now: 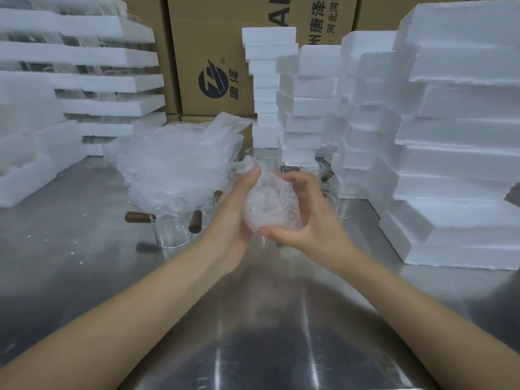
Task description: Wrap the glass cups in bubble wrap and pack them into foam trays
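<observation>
A glass cup wrapped in bubble wrap (270, 205) is held above the steel table between both hands. My left hand (233, 218) grips its left side, thumb up near the twisted top. My right hand (312, 218) curls round its right side and bottom. Bare glass cups with brown wooden handles (168, 223) stand on the table to the left, and more cups (315, 168) stand behind the hands. A loose heap of bubble wrap sheets (174, 156) lies behind the cups. Foam trays (450, 153) are stacked on the right.
Foam trays holding packed cups are stacked at the left (84, 83). More foam stacks (304, 102) and cardboard boxes (213, 52) stand at the back. The steel table (253, 319) stretches toward me between my forearms.
</observation>
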The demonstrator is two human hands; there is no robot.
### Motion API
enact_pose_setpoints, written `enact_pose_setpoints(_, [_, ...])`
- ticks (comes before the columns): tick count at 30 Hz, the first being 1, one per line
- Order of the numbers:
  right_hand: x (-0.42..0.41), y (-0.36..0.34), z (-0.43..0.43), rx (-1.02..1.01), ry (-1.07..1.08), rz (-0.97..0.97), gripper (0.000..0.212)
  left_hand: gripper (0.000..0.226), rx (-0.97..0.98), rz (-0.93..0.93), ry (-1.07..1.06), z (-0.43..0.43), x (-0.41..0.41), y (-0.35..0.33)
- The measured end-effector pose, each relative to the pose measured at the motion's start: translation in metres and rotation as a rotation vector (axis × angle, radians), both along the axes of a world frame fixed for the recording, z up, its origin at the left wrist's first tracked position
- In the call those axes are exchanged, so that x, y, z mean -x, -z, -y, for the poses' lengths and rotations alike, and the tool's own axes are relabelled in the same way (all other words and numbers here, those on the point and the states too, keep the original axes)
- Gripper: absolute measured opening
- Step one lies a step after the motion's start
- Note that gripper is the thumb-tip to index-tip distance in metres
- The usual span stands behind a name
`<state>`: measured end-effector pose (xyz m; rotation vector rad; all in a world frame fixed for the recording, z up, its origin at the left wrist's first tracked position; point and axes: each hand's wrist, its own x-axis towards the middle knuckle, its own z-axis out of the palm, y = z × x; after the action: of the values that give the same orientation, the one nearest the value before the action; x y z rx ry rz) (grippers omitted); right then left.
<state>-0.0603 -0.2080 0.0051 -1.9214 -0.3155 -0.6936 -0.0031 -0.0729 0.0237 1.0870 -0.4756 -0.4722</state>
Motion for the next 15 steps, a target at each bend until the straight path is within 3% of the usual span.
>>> enact_pose_setpoints(4, [-0.002,0.004,0.005,0.242,0.086,0.135,0.084,0.038,-0.082,0.047,-0.033,0.001,-0.005,0.001])
enact_pose_setpoints(6, [-0.003,0.006,0.006,0.291,0.115,0.179,0.082,0.044,-0.117,0.106,-0.069,0.002,-0.005,0.003])
enact_pose_setpoints(9, [-0.003,0.004,0.010,0.359,0.130,0.219,0.077,0.069,-0.341,0.361,-0.214,0.004,-0.004,0.010])
enact_pose_setpoints(11, [-0.003,0.004,0.012,0.424,0.146,0.262,0.078,0.055,-0.482,0.558,-0.343,0.003,-0.004,0.015])
enact_pose_setpoints(15, [-0.004,0.007,0.009,0.502,0.211,0.331,0.079,0.040,-0.568,0.720,-0.355,0.000,-0.011,0.012])
